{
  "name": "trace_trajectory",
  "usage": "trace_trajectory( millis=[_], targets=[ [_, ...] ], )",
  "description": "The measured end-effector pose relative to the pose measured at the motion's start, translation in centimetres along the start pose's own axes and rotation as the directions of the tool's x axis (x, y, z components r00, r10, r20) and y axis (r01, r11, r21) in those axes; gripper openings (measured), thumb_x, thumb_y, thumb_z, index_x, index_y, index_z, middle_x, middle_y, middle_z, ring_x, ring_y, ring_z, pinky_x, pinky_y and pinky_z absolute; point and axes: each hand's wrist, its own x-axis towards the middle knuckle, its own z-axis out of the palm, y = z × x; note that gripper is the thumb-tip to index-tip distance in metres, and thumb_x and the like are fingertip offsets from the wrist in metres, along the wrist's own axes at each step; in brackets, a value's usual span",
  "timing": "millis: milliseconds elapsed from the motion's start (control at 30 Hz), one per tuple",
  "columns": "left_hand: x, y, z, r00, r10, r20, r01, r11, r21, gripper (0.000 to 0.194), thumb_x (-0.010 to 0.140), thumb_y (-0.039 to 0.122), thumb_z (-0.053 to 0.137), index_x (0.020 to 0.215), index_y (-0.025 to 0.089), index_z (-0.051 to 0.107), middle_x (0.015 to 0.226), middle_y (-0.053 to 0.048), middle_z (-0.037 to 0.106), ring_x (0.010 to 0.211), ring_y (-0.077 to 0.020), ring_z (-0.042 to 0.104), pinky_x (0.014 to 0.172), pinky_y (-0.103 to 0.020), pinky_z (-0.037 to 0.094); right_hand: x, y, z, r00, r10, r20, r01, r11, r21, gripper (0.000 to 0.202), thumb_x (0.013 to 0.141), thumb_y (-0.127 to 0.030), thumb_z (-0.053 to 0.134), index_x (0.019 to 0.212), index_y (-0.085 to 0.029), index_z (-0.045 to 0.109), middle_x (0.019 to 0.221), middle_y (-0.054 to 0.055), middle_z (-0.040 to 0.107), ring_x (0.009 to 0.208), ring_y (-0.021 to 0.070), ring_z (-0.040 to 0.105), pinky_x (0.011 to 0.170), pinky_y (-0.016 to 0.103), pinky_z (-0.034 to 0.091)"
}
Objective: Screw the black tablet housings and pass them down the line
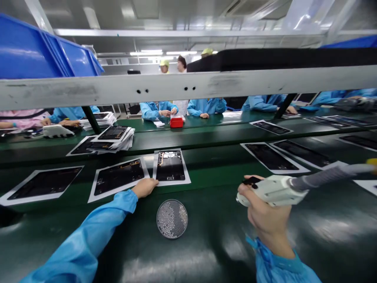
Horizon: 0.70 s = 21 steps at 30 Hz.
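Left hand (pixel 145 188): fingers bunched, touching panel's (pixel 169 168) 7 o'clock corner; pinch or mere touch, can't tell. Panel lies at 2 o'clock from them. Left arm (pixel 91 232) stretches in from 8 o'clock. Right hand (pixel 266 214) wrapped round tool (pixel 275 191). Dish (pixel 172 219) on desk (pixel 212 220), 4–5 o'clock from left hand: bright dots, contents unclear.

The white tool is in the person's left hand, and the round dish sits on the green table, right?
Not quite: the head view shows the white tool in the right hand. The round dish does sit on the green table.
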Motion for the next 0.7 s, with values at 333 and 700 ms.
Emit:
trace_trajectory(
  millis=[333, 700],
  targets=[
    [0.3, 3.8, 1.4, 0.903, -0.381, -0.199, 0.146, 0.708, -0.691, 0.033, 0.1, 0.036, 0.062, 0.126, 0.016, 0.06, 0.12, -0.009, 0.064, 0.099, -0.0201, 0.067, 0.083, -0.038, 0.06, 0.3, -1.6, -0.1, 0.999, -0.022, 0.041, 0.02, 0.999, 0.047, 0.026, 0.067, -0.027, 0.08, 0.089, -0.016, 0.072, 0.084, 0.007, 0.073, 0.074, 0.0228, 0.07, 0.068, 0.036, 0.058],
    [0.8, 10.3, 3.6, 0.874, -0.447, -0.19, 0.085, 0.525, -0.847, 0.033, 0.099, 0.036, 0.063, 0.125, 0.016, 0.06, 0.121, -0.009, 0.063, 0.1, -0.0203, 0.066, 0.084, -0.039, 0.06, 0.1, -5.8, -2.1, 0.997, -0.083, 0.007, 0.082, 0.991, 0.101, 0.025, 0.067, -0.024, 0.081, 0.089, -0.016, 0.072, 0.078, 0.006, 0.072, 0.064, 0.0194, 0.067, 0.058, 0.031, 0.056]
  ],
)
